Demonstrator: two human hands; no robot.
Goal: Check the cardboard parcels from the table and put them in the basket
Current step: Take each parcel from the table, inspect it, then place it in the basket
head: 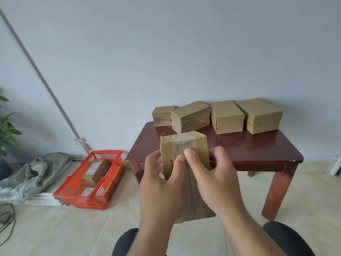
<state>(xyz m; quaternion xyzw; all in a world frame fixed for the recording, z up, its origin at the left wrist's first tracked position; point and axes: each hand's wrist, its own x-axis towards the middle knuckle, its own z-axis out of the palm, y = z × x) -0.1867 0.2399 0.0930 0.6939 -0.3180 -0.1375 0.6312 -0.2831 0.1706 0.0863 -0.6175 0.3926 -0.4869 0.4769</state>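
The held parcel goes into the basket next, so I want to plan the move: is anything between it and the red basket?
Nothing visible. Both hands, left and right, hold the parcel in front of the table; the red basket sits open-topped on the floor to the left.

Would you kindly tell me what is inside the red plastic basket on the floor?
The red plastic basket holds two labelled cardboard parcels; anything beneath them is hidden.

Table [239, 154] — dark red-brown wood, against a pale grey wall [166, 52]. Floor [55, 228] below it: beige tiles. Left of table — wall conduit [36, 71], socket [79, 147], grey sack [33, 174], plant [7, 126], cable [7, 218].
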